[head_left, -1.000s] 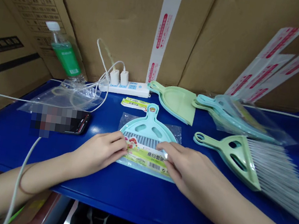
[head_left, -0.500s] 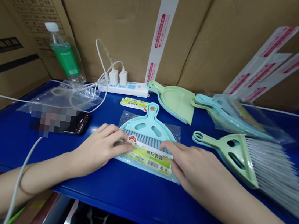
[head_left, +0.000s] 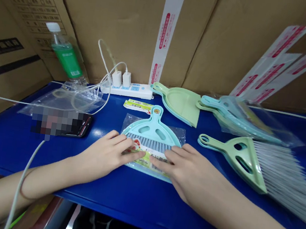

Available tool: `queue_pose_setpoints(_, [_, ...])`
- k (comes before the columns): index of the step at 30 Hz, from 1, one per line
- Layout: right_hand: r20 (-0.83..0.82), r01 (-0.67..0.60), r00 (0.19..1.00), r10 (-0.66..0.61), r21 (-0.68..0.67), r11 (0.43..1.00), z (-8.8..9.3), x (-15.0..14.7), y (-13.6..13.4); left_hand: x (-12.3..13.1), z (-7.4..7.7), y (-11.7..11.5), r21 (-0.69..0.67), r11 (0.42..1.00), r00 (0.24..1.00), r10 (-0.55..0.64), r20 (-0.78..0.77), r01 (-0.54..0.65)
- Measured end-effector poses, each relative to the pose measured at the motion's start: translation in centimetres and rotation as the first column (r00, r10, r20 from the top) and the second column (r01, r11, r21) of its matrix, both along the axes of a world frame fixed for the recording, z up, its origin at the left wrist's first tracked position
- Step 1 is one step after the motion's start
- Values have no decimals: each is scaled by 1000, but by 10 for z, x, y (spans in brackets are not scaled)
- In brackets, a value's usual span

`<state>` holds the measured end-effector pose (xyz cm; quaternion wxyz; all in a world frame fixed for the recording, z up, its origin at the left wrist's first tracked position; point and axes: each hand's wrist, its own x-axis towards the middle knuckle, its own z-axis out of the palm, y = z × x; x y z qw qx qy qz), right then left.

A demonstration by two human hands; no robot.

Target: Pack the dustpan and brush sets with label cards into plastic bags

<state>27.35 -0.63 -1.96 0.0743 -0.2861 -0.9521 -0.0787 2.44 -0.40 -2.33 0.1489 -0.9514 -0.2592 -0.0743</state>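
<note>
The light-blue dustpan-and-brush set [head_left: 152,129] lies flat on the blue table [head_left: 118,197], directly under our fingertips [head_left: 141,154], its handle pointing away from them and its grey bristles [head_left: 149,142] just beyond. Our left hand [head_left: 108,148] and right hand [head_left: 191,169] come in from either side, fingers loosely bent, the foremost tips almost meeting over the printed card [head_left: 144,161] that crosses the set below the bristles. We see those tips resting on the card, only a narrow gap parting the two hands; whether they pinch it or merely press, we can't make out (our own fingers cover its ends). Clear wrapping [head_left: 181,133] shows past the fingers on both sides of the set. We take the step in hand to be straightening and flattening the card, and the next move, as we judge it, calls for light, even pressure from both hands so that nothing creases. Beyond the left fingertips lies a loose card [head_left: 138,105]; right of the right fingers, well apart, is a green brush [head_left: 230,150].
</note>
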Motion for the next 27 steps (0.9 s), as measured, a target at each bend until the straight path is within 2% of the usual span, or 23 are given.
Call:
queue_pose_setpoints(5, [-19, 40, 999, -41, -30, 999, 3, 8, 0, -3, 1, 2, 38, 999, 997, -19, 74, 16])
queue_pose_setpoints(13, [1, 146, 989, -148, -130, 981, 16, 21, -2, -9, 18, 0, 9, 998, 996, 59, 73, -60])
queue_pose_setpoints(20, [-14, 163, 986, -166, -142, 976, 19, 33, 1, -16, 9, 5, 68, 996, 977, 50, 207, -65])
queue_pose_setpoints(24, [-16, 197, 979, -202, -163, 967, 23, 37, 1, -19, 9, 6, 34, 992, 977, 114, 182, -122])
queue_pose_setpoints(27, [-1, 214, 976, -217, -167, 962, 26, 36, 1, -20, 7, 7, 76, 989, 968, 107, 227, -127])
